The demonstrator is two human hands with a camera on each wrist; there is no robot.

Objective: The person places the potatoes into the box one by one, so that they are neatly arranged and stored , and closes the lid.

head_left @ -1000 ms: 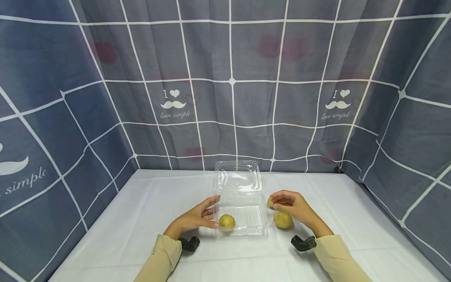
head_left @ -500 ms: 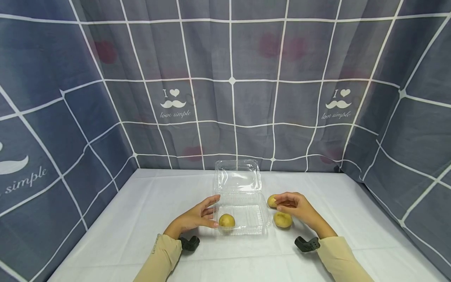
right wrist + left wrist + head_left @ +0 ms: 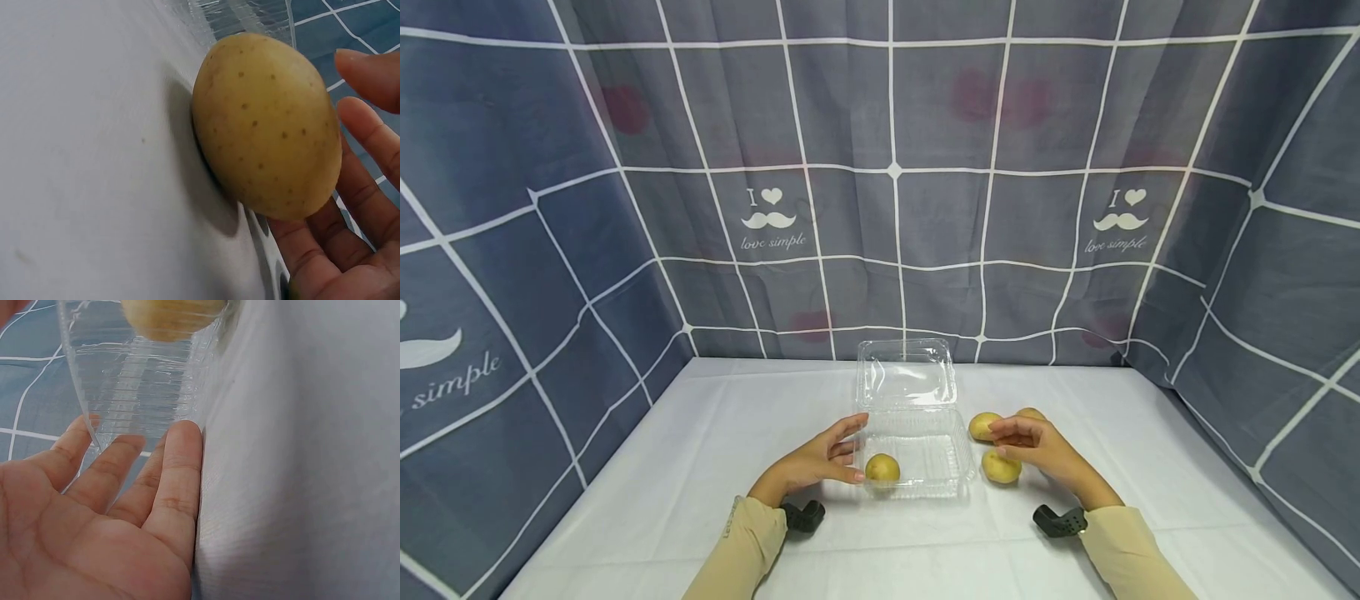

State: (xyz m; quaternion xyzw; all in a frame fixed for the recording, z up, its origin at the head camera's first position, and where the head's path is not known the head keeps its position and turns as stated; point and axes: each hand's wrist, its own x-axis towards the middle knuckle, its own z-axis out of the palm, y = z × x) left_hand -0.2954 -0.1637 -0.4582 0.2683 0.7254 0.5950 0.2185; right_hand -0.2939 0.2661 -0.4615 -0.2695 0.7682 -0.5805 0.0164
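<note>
White cloth (image 3: 910, 550), left hand (image 3: 818, 457) against clear box (image 3: 925, 457), right hand (image 3: 1041, 450) beside potatoes (image 3: 1001, 469) (both hands half-spread, empty)

Potatoes (image 3: 1002, 467): yellow; the one in the right wrist view scattered with brown specks. Box (image 3: 921, 450): colourless, transparent, walls patterned with fine parallel ribs. Counter (image 3: 910, 550): white. Curtain (image 3: 850, 208): grey-blue, bluer at left, white grid lines, white moustache, heart and lettering prints, dull red blotches. Sleeves (image 3: 741, 542): beige, small darker lettering on the left one. Wrist mounts (image 3: 805, 517): black.
</note>
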